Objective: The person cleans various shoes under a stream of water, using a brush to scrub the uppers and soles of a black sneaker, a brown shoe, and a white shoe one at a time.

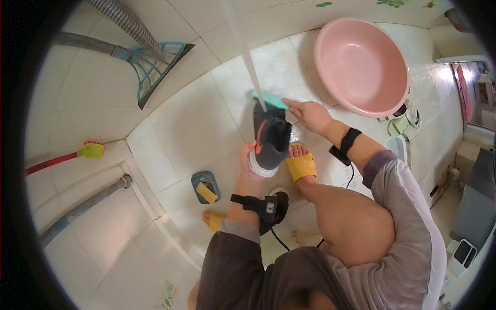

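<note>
The left hand [249,164] grips a dark sneaker [269,139] under a water stream [248,57]; the right hand [309,114] seemingly holds a teal brush [271,99] against it. A pink basin [361,64] leans nearby.

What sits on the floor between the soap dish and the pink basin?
In the head view, the dark shoe held by the left hand under the water stream lies between the soap dish and pink basin.

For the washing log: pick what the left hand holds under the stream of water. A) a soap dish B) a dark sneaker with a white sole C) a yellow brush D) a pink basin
B: the left hand grips the dark sneaker where the water stream falls on it.
</note>
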Tool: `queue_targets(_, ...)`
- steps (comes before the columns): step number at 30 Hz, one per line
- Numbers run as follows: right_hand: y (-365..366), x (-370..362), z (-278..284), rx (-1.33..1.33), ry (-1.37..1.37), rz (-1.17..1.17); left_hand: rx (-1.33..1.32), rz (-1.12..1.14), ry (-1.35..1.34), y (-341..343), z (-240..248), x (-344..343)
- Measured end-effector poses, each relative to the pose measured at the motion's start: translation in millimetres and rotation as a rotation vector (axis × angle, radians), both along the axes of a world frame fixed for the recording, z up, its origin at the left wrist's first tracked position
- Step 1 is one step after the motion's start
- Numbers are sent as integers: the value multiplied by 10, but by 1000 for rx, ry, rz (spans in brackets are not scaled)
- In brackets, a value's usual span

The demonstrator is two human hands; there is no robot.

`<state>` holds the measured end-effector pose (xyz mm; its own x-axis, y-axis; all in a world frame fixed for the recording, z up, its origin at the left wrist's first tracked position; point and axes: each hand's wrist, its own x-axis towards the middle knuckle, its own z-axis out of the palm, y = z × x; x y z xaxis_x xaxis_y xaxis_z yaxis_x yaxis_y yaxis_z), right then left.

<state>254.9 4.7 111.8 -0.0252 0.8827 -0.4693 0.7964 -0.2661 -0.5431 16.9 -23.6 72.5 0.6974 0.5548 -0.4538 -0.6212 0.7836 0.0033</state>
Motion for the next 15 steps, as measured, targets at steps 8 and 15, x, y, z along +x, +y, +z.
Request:
queue_targets(8,-219,22,-128,32,41,4,-38,-36,-39,23,-203,45)
queue_targets(15,-182,-47,-455,122,-68,-16,-62,-54,226,-10,-668,-302)
